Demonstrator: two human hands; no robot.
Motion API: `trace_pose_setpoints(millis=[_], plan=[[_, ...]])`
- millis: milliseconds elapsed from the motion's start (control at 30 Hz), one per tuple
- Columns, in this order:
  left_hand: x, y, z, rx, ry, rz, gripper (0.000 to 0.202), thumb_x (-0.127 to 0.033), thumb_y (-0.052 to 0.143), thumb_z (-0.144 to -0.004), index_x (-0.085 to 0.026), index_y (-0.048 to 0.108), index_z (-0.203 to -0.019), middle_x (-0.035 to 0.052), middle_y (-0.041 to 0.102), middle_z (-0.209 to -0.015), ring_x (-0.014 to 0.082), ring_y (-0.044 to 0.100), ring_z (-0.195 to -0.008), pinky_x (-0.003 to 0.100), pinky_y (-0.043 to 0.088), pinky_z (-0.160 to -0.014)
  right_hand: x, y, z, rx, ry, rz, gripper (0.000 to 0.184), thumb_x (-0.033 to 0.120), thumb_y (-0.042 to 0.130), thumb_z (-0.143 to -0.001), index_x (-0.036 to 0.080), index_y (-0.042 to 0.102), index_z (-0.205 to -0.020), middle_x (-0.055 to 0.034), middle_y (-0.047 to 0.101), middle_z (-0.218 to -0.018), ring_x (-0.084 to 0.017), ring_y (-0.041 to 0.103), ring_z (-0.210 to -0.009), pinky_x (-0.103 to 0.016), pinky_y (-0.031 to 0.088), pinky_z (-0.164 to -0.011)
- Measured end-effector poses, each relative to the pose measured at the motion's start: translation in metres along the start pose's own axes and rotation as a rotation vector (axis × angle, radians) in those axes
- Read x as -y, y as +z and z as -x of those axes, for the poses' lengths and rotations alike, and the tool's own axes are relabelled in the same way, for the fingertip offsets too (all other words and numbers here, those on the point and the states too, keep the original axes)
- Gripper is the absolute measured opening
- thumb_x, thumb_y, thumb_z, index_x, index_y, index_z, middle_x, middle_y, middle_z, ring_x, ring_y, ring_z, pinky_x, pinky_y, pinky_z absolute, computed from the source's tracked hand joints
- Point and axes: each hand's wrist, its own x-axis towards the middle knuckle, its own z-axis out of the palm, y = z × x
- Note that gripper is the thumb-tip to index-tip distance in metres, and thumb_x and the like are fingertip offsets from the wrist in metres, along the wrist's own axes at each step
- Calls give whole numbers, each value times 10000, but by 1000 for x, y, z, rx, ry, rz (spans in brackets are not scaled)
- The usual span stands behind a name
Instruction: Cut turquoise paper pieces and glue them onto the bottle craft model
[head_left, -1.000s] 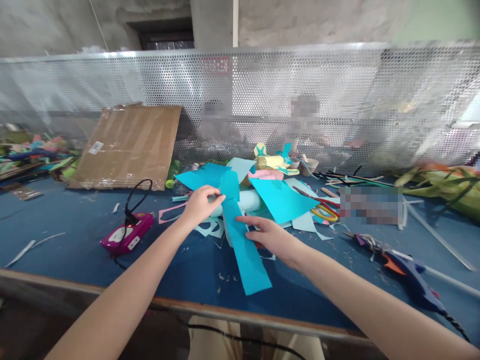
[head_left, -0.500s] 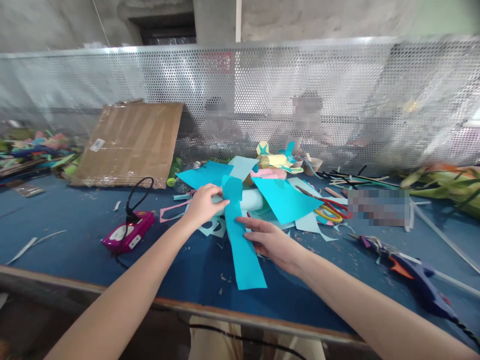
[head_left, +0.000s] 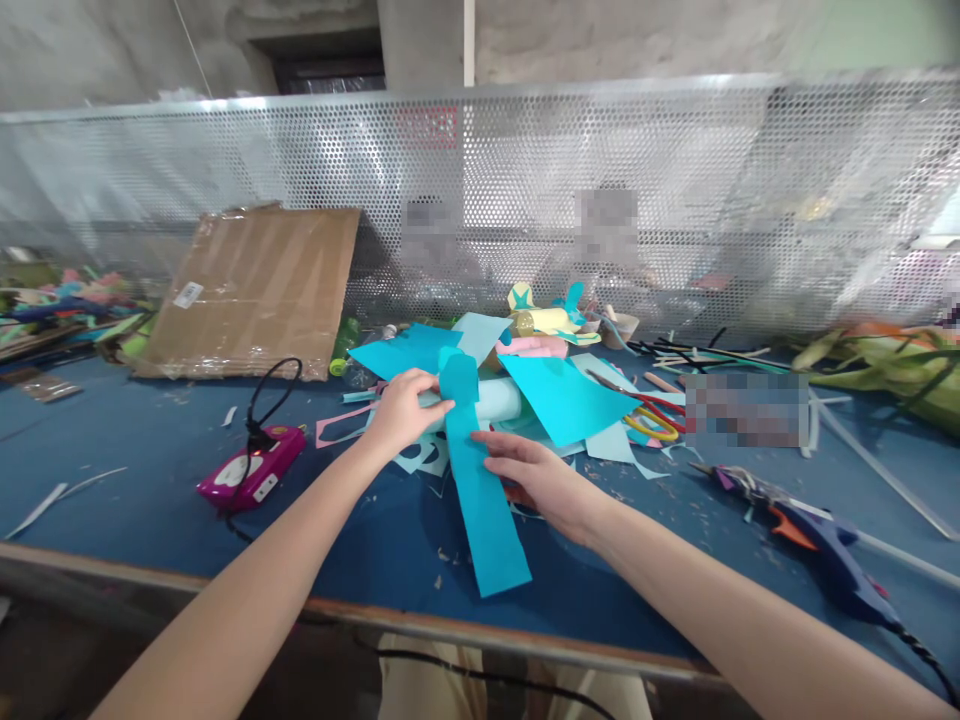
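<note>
Shifted slightly since the earlier frames: the long teal paper strip (head_left: pixel 484 500), its free end now nearer the front edge of the blue-topped bench (head_left: pixel 135 440).

Head view: left hand (head_left: pixel 405 410) grip pinched closed on the strip's upper part, against a pale blue paper roll (head_left: pixel 499 398). Right hand (head_left: pixel 544 480) grip open, fingers flat on the strip's right edge. Perforated metal screen (head_left: pixel 675 200) backs the bench. Brown cardboard sheet (head_left: pixel 255 290) leans against it. Magenta corded device (head_left: pixel 251 478) lies left, blue glue gun (head_left: pixel 817 535) right, teal paper offcuts (head_left: pixel 562 395) behind the hands.
</note>
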Motion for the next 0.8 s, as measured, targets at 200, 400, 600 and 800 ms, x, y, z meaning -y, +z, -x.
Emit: trace_pose_setpoints(millis=[200, 400, 600, 800], plan=[[1, 1, 1, -6, 10, -15, 186, -290, 704, -752, -186, 557, -707, 27, 620, -852, 205, 607, -859, 323, 468, -808, -2, -3, -4, -19, 12, -66, 241, 182, 635, -790, 207, 728, -1010, -24, 698, -834, -122, 623, -697, -251, 508, -697], [1, 2, 1, -7, 7, -34, 187, -273, 720, -743, -182, 560, -713, 40, 630, -884, 216, 612, -883, 330, 465, -820, -1, -4, -8, 2, -28, -86, 316, 130, 600, -774, 213, 718, -1056, -10, 715, -834, -109, 624, -665, -245, 510, -693], [3, 3, 0, 2, 16, -47, 194, -275, 723, -750, -179, 560, -707, 45, 630, -870, 224, 612, -883, 335, 461, -814, -1, -6, -11, 4, -86, -116, 289, 191, 691, -755, 222, 712, -1042, -20, 740, -985, -137, 667, -807, -272, 512, -788], [4, 2, 1, -8, 24, -53, 185, -279, 726, -745, -180, 573, -716, 43, 631, -881, 226, 612, -886, 343, 459, -823, -4, -9, -12, 6, -153, -77, 339, 228, 720, -725, 233, 713, -1063, -4, 736, -956, -140, 663, -800, -292, 513, -804]])
